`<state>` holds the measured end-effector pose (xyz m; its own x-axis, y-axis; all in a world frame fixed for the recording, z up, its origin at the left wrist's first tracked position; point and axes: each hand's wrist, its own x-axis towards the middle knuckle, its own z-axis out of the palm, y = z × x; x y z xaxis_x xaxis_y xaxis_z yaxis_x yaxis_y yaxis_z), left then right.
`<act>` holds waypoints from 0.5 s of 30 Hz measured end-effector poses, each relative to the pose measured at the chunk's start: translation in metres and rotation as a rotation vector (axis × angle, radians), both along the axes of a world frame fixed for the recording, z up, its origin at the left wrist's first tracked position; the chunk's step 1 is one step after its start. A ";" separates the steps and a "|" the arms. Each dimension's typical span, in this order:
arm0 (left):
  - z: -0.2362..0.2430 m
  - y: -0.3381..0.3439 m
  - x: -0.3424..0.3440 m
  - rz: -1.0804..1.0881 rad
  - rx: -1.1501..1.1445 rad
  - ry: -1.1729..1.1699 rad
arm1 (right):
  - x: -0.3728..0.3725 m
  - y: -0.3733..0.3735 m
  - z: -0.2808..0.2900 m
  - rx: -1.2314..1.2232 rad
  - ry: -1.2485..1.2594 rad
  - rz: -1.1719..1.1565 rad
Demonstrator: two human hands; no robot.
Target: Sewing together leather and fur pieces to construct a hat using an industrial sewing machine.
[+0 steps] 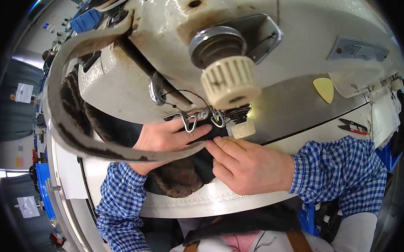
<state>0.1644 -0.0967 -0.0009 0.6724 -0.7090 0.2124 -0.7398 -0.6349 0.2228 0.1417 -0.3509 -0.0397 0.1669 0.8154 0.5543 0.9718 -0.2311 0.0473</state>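
Observation:
Black fabric with brown fur (178, 178) lies under the head of a sewing machine (122, 95). My left hand (158, 140) rests flat on the fabric, its fingers stretched toward the needle area; a curved metal lever (106, 151) crosses in front and hides part of it. On the right edge of the black fabric (204, 165), the fingertips of my right hand (250, 166) are pressed together and grip it. The two hands nearly meet just below the wire thread guides (191, 123). The needle itself is hidden.
Ribbed cream tension knobs (231, 82) jut out close above my hands. A yellow pick-shaped piece (324, 90) and red-and-black thread snips (353, 126) lie at the right. A ruler strip (226, 198) runs along the table's near edge. Blue bins (43, 189) stand at the left.

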 end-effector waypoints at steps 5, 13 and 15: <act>0.004 -0.007 0.003 -0.089 0.018 -0.093 | 0.000 -0.002 0.000 -0.011 0.042 0.000; 0.009 -0.010 0.003 -0.034 0.123 -0.180 | -0.001 0.002 0.003 -0.038 0.072 -0.049; 0.010 -0.011 -0.003 0.075 0.183 -0.039 | -0.002 0.002 0.002 -0.028 0.074 -0.053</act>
<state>0.1613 -0.1072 0.0088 0.7186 -0.6864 0.1115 -0.6947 -0.7158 0.0707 0.1393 -0.3486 -0.0373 0.2501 0.8196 0.5155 0.9593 -0.2819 -0.0174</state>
